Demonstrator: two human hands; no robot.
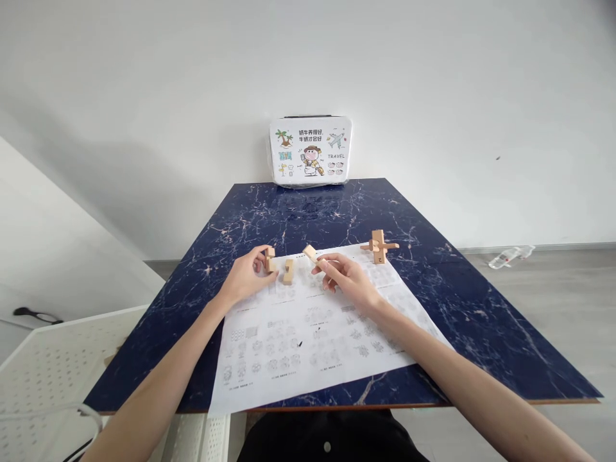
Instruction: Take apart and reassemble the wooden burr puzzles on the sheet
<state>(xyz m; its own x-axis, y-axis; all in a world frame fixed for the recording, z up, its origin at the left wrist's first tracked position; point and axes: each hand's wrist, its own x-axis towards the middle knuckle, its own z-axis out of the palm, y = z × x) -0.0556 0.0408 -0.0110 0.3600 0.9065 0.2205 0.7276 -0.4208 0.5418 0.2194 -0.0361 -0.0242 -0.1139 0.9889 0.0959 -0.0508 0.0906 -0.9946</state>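
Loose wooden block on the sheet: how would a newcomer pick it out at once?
On the blue marbled table lies a white printed sheet. Near its far edge, between the left hand and the right hand, sits the notched wooden block. Neither hand touches it, unlike the left-hand piece and the right-hand piece, and it is apart from the crossed wooden assembly.

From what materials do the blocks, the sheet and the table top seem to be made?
Blocks: probably unpainted wood, smooth and matt; pale tan with notched edges.
Sheet: most likely paper, as it looks thin, white and printed.
Table top: glossy, with faint reflections; white veins suggest marble, but it may be laminate.
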